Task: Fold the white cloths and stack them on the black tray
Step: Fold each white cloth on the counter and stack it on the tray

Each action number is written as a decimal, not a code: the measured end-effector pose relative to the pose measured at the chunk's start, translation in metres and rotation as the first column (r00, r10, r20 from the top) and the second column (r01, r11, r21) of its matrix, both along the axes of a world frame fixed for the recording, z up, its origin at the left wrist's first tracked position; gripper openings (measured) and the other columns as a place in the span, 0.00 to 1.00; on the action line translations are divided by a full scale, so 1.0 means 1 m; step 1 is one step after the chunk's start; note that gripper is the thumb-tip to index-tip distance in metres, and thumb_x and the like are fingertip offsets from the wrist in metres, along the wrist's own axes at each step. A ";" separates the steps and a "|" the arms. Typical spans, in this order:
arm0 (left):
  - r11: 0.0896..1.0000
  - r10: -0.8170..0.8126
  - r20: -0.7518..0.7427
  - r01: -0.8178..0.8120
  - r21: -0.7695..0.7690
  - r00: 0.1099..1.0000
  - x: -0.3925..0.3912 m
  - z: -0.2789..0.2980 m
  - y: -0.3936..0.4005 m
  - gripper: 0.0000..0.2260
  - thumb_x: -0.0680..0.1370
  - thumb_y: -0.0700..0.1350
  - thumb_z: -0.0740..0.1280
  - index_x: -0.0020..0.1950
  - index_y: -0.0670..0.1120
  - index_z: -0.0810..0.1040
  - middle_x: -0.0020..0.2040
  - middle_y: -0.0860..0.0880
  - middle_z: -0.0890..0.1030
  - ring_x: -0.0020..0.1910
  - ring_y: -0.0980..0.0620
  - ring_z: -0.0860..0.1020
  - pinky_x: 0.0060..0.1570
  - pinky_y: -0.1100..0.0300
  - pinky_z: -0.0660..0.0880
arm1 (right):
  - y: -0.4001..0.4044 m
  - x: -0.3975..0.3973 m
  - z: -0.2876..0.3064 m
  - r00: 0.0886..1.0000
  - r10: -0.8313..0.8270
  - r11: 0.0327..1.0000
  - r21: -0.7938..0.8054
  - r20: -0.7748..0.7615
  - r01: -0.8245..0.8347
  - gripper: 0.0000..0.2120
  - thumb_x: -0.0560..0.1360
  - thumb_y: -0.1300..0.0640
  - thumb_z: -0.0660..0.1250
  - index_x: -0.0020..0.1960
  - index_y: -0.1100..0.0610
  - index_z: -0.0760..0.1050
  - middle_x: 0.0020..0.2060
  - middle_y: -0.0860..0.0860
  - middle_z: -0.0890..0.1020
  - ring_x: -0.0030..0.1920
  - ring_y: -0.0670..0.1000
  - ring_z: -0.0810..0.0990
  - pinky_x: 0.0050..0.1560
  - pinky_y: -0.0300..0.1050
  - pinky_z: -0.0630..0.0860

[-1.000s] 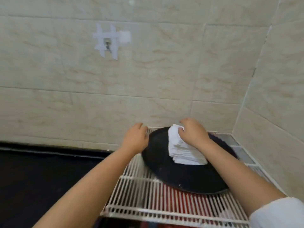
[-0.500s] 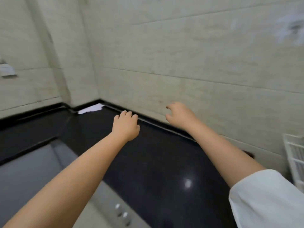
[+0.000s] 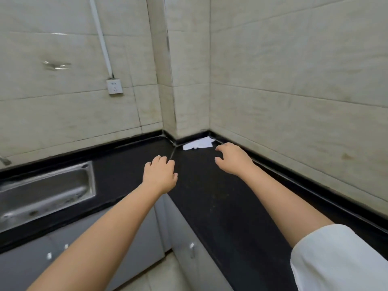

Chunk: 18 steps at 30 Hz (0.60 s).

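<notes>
White cloth (image 3: 198, 143) is the thing to fold, and one is lying loose in the far corner of the black counter (image 3: 220, 198), right against the tiled walls. Going from the left: a steel sink (image 3: 45, 192) is set into the counter, and a wall socket (image 3: 114, 86) hangs above it. Next comes the left hand (image 3: 160, 176), held over the counter with its fingers curled loosely and nothing in them. Then the right hand (image 3: 233, 159), very near the cloth but not touching it, fingers spread apart and empty. No black tray shows here. I think this cloth is not folded yet, so it needs picking up, folding and carrying to the tray.
</notes>
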<state>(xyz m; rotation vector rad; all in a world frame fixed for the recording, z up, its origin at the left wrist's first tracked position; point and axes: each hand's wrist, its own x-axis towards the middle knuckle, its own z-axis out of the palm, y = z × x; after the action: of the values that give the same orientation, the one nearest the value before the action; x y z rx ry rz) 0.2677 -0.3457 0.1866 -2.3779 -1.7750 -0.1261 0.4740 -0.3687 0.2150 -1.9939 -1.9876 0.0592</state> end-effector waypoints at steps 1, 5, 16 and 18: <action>1.000 0.004 -0.006 -0.004 -0.008 1.000 -0.003 -0.001 0.027 0.18 0.79 0.51 0.56 0.67 0.45 0.67 0.68 0.46 0.68 0.70 0.46 0.61 0.65 0.50 0.64 | 0.029 -0.002 -0.004 1.000 0.006 1.000 -0.008 0.000 -0.006 0.20 0.76 0.55 0.59 0.67 0.59 0.68 0.65 0.57 0.72 0.65 0.58 0.70 0.62 0.52 0.71; 1.000 -0.004 -0.018 0.004 -0.026 1.000 -0.005 0.001 0.138 0.19 0.79 0.51 0.56 0.68 0.45 0.67 0.69 0.45 0.67 0.71 0.45 0.61 0.66 0.50 0.63 | 0.138 0.001 -0.015 1.000 -0.007 0.999 -0.042 -0.029 0.006 0.20 0.76 0.55 0.59 0.67 0.58 0.68 0.66 0.57 0.71 0.65 0.58 0.70 0.62 0.52 0.71; 0.964 -0.200 0.014 0.200 -0.175 0.980 0.029 -0.057 0.395 0.19 0.79 0.51 0.57 0.68 0.44 0.66 0.68 0.45 0.68 0.70 0.45 0.63 0.64 0.50 0.65 | 0.350 0.026 -0.089 0.982 -0.191 0.953 -0.242 -0.012 0.182 0.18 0.75 0.55 0.59 0.64 0.59 0.70 0.62 0.58 0.73 0.62 0.59 0.72 0.61 0.53 0.72; 0.946 -0.260 0.018 0.258 -0.196 0.965 0.039 -0.075 0.446 0.19 0.79 0.51 0.57 0.68 0.44 0.67 0.67 0.45 0.69 0.68 0.45 0.65 0.62 0.50 0.67 | 0.389 0.030 -0.107 0.970 -0.241 0.936 -0.264 0.001 0.233 0.18 0.76 0.56 0.58 0.64 0.59 0.70 0.62 0.58 0.73 0.62 0.59 0.73 0.60 0.53 0.73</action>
<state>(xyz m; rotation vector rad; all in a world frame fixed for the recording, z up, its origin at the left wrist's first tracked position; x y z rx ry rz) 0.3071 0.0998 0.1117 -2.7405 -1.5258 0.0292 0.5044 0.0201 0.1077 -2.3697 -1.7810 0.3108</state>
